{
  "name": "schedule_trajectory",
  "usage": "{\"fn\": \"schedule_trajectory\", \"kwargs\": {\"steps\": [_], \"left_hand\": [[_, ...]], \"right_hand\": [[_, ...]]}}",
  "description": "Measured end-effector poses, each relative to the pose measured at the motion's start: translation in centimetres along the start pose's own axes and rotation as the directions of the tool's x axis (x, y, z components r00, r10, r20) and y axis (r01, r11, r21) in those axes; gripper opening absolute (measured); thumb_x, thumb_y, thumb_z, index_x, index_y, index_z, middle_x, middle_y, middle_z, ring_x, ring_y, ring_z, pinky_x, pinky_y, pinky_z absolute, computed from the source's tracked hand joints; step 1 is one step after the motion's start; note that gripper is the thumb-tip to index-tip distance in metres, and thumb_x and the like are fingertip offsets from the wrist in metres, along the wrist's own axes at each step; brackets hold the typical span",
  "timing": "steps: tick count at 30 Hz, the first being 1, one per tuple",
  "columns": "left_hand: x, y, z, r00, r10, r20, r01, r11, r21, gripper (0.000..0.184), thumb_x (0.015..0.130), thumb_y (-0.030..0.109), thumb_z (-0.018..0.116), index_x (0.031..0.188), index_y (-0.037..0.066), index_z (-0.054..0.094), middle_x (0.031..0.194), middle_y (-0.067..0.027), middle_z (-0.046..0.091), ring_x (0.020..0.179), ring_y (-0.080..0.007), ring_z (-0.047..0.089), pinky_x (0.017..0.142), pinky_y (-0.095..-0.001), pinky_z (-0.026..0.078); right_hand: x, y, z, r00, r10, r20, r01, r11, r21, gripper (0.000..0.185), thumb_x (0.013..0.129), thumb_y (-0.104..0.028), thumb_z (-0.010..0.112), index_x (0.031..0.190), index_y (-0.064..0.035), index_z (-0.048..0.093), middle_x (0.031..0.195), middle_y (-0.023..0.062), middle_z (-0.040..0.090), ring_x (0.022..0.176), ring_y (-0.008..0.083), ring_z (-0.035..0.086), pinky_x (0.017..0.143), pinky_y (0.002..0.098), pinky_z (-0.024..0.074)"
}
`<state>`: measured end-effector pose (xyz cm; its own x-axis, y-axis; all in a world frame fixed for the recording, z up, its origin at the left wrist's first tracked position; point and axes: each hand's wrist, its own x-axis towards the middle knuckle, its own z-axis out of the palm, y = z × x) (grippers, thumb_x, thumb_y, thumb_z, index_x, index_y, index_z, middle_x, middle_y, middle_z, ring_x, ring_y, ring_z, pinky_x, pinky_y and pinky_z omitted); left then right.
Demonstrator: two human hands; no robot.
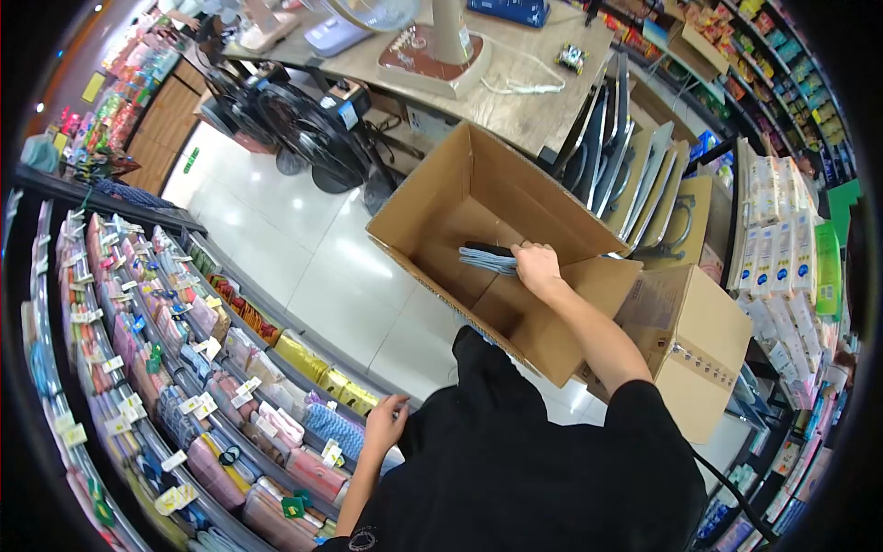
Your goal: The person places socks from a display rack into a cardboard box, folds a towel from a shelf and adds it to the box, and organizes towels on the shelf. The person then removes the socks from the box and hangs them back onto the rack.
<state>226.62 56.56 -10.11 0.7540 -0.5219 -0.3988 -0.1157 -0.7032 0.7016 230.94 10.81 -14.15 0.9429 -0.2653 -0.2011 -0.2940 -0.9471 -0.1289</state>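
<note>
My right hand point(538, 267) reaches into an open cardboard box point(418, 198). Its fingers are closed on a flat, folded bundle point(487, 259), light blue in layers with a dark part along the top; it looks like cloth, but I cannot tell the exact kind. The bundle is held above the box's bottom. My left hand point(386, 421) hangs low beside the shelf of packaged goods, its fingers loosely bent and apart, with nothing visible in it.
Tiered shelves point(198, 368) of folded, tagged packs run along the left. A second carton point(690, 340) stands right of the box. Behind are a wooden table point(524, 101), a black fan point(294, 120) and folded items point(658, 184) leaning together. White tiled floor point(340, 267) lies between.
</note>
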Motion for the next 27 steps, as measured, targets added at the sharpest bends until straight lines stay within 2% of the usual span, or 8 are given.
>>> {"fn": "schedule_trajectory", "kwargs": {"steps": [6,9,12,14,17,22,25,27], "left_hand": [[0.7,5.9,1.3,0.966,0.249,-0.062,-0.256,0.950,-0.176,0.020,0.090,0.012,0.064,0.108,0.004,0.067,0.101,-0.0126,0.069,0.089,-0.0278,0.069,0.080,-0.0358,0.053],[-0.3,9.4,1.3,0.972,0.234,0.030,-0.179,0.811,-0.557,0.028,0.091,0.010,0.064,0.118,0.003,0.062,0.114,-0.0129,0.068,0.097,-0.0275,0.068,0.085,-0.0376,0.054],[-1.7,12.4,1.1,0.908,0.326,0.262,0.051,0.534,-0.844,0.056,0.095,0.036,0.063,0.137,0.003,0.046,0.127,-0.0150,0.061,0.105,-0.0300,0.066,0.091,-0.0439,0.053],[-2.3,12.7,1.9,0.688,0.596,0.414,0.500,0.024,-0.865,0.091,0.087,0.073,0.050,0.146,0.004,0.037,0.143,-0.0191,0.047,0.121,-0.0368,0.056,0.097,-0.0538,0.049],[-5.7,18.1,1.4,0.727,0.465,0.506,0.404,0.306,-0.862,0.110,0.079,0.088,0.036,0.152,0.006,0.028,0.148,-0.0190,0.041,0.131,-0.0390,0.048,0.101,-0.0578,0.044],[-8.7,24.3,6.9,0.687,0.383,0.617,0.443,0.452,-0.774,0.098,0.087,0.077,0.044,0.152,0.006,0.023,0.145,-0.0173,0.044,0.130,-0.0335,0.049,0.105,-0.0483,0.043],[-11.4,27.5,11.6,0.821,0.430,0.375,0.052,0.598,-0.800,0.072,0.088,0.050,0.066,0.141,0.006,0.043,0.133,-0.0138,0.054,0.120,-0.0269,0.055,0.099,-0.0413,0.046],[-13.1,30.7,13.8,0.571,0.820,0.042,-0.766,0.551,-0.331,0.048,0.077,0.015,0.079,0.120,0.004,0.061,0.117,-0.0127,0.061,0.110,-0.0261,0.058,0.094,-0.0372,0.046]], "right_hand": [[-12.4,-5.7,-13.1,0.807,-0.014,-0.590,0.092,0.990,0.103,0.024,0.068,-0.005,0.073,0.089,-0.0095,0.063,0.087,0.0050,0.064,0.087,0.0247,0.063,0.077,0.0377,0.0458],[-19.4,-7.5,-16.6,0.651,-0.087,-0.754,0.197,0.979,0.058,0.030,0.063,-0.001,0.072,0.091,-0.0078,0.064,0.091,0.0039,0.065,0.088,0.0233,0.063,0.079,0.0364,0.0466],[-26.0,-8.3,-18.2,0.561,-0.152,-0.814,0.246,0.969,-0.011,0.034,0.061,0.000,0.073,0.094,-0.0067,0.066,0.096,0.0045,0.068,0.091,0.0223,0.065,0.078,0.0372,0.0473],[-29.8,-8.2,-17.9,0.455,-0.243,-0.857,0.308,0.946,-0.105,0.031,0.064,-0.001,0.073,0.095,-0.0063,0.068,0.099,0.0057,0.069,0.092,0.0225,0.066,0.077,0.0382,0.0474],[-35.1,-7.8,-17.4,0.425,-0.246,-0.871,0.308,0.944,-0.117,0.027,0.068,-0.003,0.073,0.095,-0.0062,0.069,0.101,0.0058,0.070,0.093,0.0226,0.066,0.079,0.0379,0.0474],[-44.0,-4.1,-14.7,0.365,-0.182,-0.913,0.193,0.974,-0.117,0.023,0.073,-0.005,0.073,0.096,-0.0077,0.069,0.104,0.0059,0.071,0.094,0.0230,0.066,0.080,0.0379,0.0470],[-51.1,-2.0,-13.4,0.387,-0.103,-0.916,0.068,0.994,-0.083,0.022,0.074,-0.006,0.072,0.096,-0.0082,0.069,0.104,0.0059,0.071,0.095,0.0228,0.066,0.079,0.0370,0.0466],[-55.6,0.2,-12.3,0.376,-0.052,-0.925,-0.009,0.998,-0.060,0.021,0.074,-0.007,0.073,0.095,-0.0086,0.070,0.105,0.0052,0.071,0.095,0.0221,0.066,0.079,0.0359,0.0463]]}}
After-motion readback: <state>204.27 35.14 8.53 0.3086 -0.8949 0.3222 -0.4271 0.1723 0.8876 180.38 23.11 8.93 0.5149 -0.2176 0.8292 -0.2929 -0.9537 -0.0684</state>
